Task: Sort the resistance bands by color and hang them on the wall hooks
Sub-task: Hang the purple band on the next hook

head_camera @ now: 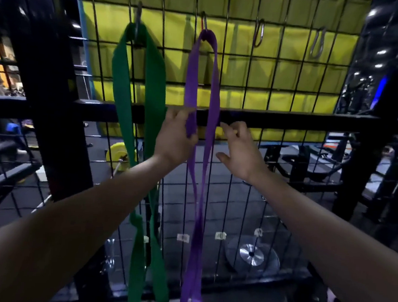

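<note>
The purple band (205,84) is being hung from the clip (204,22) above both hands. Its left strand is being gripped by the left hand (176,136), probably for straightening; the right hand (240,152), loosely spread, is holding nothing. A green band (124,84) is hanging beyond the left hand.

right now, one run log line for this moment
left hand: grips purple band | right hand: open beside it | purple band: on carabiner | green band: hung | two carabiners free
</note>
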Tool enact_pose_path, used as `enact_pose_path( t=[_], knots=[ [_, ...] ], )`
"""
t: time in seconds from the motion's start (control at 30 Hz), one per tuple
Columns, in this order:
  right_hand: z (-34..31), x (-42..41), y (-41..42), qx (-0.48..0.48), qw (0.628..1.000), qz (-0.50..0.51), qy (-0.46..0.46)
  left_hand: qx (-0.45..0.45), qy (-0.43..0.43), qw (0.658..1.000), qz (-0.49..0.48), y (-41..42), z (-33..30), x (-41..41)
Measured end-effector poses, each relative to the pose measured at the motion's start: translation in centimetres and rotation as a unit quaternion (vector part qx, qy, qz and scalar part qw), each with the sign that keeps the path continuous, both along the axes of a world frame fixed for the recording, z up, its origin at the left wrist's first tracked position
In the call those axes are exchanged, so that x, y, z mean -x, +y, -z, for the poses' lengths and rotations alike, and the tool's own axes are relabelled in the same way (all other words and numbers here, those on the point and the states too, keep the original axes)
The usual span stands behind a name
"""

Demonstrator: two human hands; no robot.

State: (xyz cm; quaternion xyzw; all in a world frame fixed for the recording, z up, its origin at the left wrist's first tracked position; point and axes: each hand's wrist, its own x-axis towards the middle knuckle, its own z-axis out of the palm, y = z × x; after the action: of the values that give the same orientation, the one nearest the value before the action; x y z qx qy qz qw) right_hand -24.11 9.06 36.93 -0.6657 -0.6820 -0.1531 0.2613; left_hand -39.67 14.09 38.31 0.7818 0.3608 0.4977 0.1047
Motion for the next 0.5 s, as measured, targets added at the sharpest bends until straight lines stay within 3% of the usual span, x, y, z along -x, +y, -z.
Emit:
enact_pose_path(
  t=[0.2, 0.5],
  knots=[
    [3.8, -3.1, -3.2, 0.055, 0.997, 0.031, 0.041, 0.03, 0.076, 0.996, 0.033, -3.2, 4.9, -3.6],
    [14.8, -13.5, -13.0, 0.161, 0.97, 0.126, 0.128, 0.203, 0.161, 0.96, 0.109, -10.4, 15.8, -15.3]
  ],
)
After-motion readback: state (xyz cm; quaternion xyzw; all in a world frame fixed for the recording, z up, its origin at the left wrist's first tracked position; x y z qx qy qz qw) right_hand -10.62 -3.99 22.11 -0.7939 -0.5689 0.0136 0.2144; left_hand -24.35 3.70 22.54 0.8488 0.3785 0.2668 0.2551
